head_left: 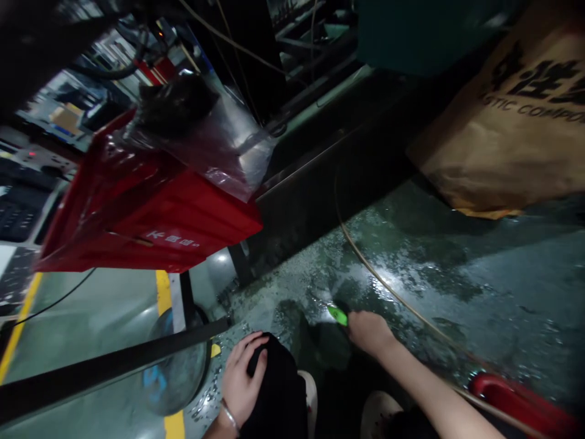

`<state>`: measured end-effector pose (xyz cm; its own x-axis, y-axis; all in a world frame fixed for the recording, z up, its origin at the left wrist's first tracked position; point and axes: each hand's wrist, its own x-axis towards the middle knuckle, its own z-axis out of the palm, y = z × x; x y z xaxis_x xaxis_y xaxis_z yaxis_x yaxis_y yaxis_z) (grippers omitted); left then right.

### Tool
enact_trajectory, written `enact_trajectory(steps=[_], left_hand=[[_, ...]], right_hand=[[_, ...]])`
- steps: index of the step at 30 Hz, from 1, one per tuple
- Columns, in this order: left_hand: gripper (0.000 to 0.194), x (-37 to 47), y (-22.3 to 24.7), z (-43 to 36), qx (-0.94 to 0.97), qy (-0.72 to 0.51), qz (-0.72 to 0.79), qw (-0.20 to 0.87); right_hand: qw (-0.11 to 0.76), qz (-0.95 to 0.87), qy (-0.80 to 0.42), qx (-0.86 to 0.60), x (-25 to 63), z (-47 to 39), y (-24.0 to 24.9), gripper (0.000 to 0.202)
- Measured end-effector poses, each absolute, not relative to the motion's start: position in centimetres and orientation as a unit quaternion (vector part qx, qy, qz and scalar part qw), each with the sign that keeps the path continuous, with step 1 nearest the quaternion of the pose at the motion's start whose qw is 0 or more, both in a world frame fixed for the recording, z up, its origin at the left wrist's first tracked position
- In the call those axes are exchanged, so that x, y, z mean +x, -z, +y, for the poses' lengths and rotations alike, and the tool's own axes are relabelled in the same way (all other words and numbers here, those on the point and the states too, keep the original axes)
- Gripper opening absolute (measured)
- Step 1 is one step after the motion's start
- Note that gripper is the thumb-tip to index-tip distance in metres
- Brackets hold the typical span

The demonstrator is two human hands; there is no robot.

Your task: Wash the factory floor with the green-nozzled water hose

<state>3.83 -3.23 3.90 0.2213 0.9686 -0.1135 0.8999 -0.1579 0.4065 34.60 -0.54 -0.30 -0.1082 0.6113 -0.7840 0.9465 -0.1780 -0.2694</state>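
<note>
Beside the red crate, the right hand fingers pinch a small green tool, probably light, stiff, gripped by its handle; the left hand fingers curl over a dark-clad knee.

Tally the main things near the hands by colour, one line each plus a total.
Red: 2, the crate and the handle
Green: 1, the small tool in the right hand
Brown: 1, the paper sack
Black: 1, the cloth under the left hand
Total: 5
</note>
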Motion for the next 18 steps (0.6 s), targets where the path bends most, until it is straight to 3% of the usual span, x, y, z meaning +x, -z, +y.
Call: enact_trajectory(steps=[3,10,18], left_hand=[[0.025,4.3,-4.4,-3.5,0.755,-0.081,0.619,0.203],[0.024,5.1,-4.7,-4.0,0.764,-0.077,0.612,0.188],[0.025,2.6,-5.0,-4.6,0.740,-0.086,0.642,0.183]], right_hand=[[0.166,0.642,0.419,0.620,33.3,0.0,-0.2,0.038],[0.168,0.691,0.461,0.531,26.5,-0.1,-1.6,0.022],[0.107,0.652,0.395,0.638,27.2,3.9,-0.1,0.029]])
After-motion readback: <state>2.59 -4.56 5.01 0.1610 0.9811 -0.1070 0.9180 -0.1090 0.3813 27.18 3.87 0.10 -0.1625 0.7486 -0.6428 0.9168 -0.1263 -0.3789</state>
